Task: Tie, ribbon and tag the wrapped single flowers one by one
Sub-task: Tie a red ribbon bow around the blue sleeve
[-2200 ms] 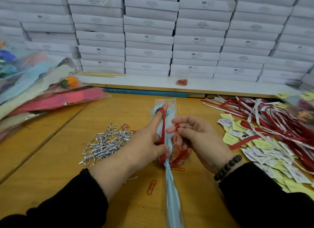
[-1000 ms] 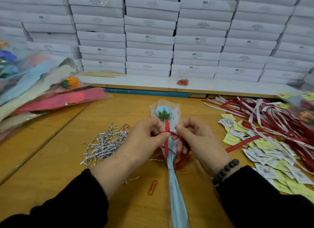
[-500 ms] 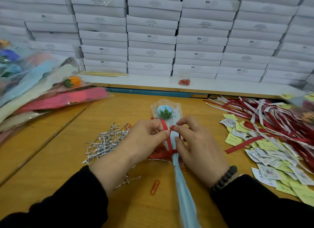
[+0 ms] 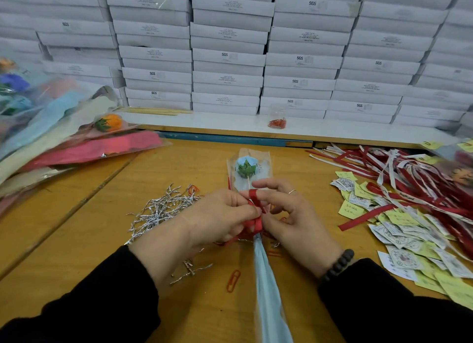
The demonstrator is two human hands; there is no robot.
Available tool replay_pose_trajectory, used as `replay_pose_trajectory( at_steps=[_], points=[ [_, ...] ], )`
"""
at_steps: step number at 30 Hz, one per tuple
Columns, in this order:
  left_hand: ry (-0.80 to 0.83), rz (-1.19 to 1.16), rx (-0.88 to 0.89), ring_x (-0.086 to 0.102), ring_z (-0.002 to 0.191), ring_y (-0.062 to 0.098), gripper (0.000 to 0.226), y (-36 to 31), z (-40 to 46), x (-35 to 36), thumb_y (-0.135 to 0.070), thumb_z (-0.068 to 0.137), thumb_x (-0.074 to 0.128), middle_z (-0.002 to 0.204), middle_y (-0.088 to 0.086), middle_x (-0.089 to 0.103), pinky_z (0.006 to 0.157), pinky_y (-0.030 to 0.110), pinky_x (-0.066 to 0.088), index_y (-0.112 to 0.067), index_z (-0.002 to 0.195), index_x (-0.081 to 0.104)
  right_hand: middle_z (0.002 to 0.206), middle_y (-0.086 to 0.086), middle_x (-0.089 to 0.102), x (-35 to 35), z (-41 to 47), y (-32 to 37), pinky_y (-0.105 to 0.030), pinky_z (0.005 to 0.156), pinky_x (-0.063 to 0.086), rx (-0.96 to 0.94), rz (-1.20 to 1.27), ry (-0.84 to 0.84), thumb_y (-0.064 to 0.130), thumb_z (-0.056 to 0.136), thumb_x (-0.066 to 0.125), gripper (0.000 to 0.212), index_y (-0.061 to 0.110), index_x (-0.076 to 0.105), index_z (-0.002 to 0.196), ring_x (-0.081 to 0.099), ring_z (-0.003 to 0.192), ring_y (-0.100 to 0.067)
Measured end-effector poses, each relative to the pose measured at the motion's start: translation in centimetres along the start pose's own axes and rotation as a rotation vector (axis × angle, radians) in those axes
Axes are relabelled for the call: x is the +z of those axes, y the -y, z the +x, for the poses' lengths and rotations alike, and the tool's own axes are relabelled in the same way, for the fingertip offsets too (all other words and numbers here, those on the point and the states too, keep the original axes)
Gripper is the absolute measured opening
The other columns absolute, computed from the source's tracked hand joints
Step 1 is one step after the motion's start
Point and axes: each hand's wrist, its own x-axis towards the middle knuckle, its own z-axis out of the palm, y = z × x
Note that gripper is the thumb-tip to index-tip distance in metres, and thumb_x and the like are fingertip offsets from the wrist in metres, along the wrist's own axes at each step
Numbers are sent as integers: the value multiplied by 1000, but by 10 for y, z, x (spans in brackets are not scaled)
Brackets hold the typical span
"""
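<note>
Wrapped flower lies lengthwise on the middle of a wooden tabletop, its pale blue bloom with green leaves pointing away from the person inside a clear sleeve, and its light blue paper stem wrap running back toward the viewer. At the neck of the wrap, both hands work a red ribbon. The left hand has its fingers curled, pinching the ribbon between thumb and forefinger just above the gathered neck. The right hand has the ribbon looped over its extended forefinger, with the other fingers loosely bent; a thin ring sits on one finger and a dark bead bracelet circles the wrist. Both arms wear black sleeves. Left of the hands lies a heap of silver twist ties, with a few strays nearer the viewer. A red paper clip lies on the tabletop just left of the stem wrap. To the right, yellow and white paper tags are scattered, and beyond them a tangle of red and white ribbons. At far left, more wrapped flowers are piled in pink, cream and blue paper. Behind, a white ledge holds a small pile of red clips, backed by stacked white boxes.
</note>
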Motion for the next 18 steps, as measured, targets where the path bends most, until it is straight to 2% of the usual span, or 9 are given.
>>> replay_pose_trajectory(
  at_steps=[2, 4, 6, 8, 11, 13, 16, 18],
  points=[
    [35, 21, 3, 18, 30, 3, 36, 0, 0, 1, -13, 95, 48, 34, -8, 28, 32, 12, 17, -9, 60, 51, 108, 11, 54, 0, 0, 0, -5, 77, 36, 3, -14, -48, -5, 79, 64, 29, 16, 70, 99, 48, 98, 8],
    [61, 28, 9, 18, 30, 2, 35, -1, -1, 1, -15, 95, 49, 35, -10, 27, 33, 12, 17, -10, 60, 51, 100, 8, 56, -2, 0, 1, -6, 74, 37, 15, -17, -83, -3, 77, 66, 21, 16, 70, 86, 51, 90, 5],
    [65, 33, 20, 19, 31, 2, 41, -2, -1, -1, -16, 94, 51, 36, -10, 27, 34, 12, 17, -17, 53, 53, 95, 0, 58, -5, 1, 2, -9, 69, 38, 48, -1, -79, -2, 77, 67, 15, 12, 67, 75, 52, 83, -1],
    [43, 22, 28, 18, 33, 3, 49, -2, -1, -4, -16, 93, 53, 38, -8, 26, 34, 12, 16, -19, 44, 50, 90, -7, 57, -10, 1, 3, -12, 66, 38, 118, 73, -49, 2, 79, 66, 17, 11, 62, 65, 50, 75, -6],
    [19, 38, 30, 18, 35, 5, 41, -3, -3, -9, -15, 92, 54, 40, -6, 26, 36, 14, 17, -16, 52, 48, 74, -9, 52, -19, 3, 6, -16, 60, 39, 269, 218, 72, 11, 83, 62, 21, 8, 58, 63, 46, 66, -11],
    [5, 49, 20, 20, 34, 5, 36, -3, -3, -11, -14, 92, 54, 39, -6, 29, 36, 13, 19, -12, 57, 47, 64, -3, 51, -25, 4, 6, -13, 53, 37, 343, 265, 145, 16, 85, 59, 23, 7, 57, 65, 47, 60, -8],
    [-9, 93, 15, 23, 35, 5, 35, -2, -3, -13, -16, 92, 55, 40, -6, 32, 38, 14, 21, -12, 57, 48, 53, 8, 52, -34, 6, 3, -7, 49, 39, 401, 367, 122, 21, 81, 61, 33, 17, 53, 49, 49, 50, 3],
    [-2, 121, 12, 23, 36, 6, 38, -1, -3, -16, -18, 91, 56, 41, -6, 32, 40, 16, 20, -15, 54, 50, 49, 6, 53, -42, 7, 1, -11, 51, 43, 427, 495, 72, 23, 70, 63, 30, 17, 46, 46, 54, 52, -2]
  ],
)
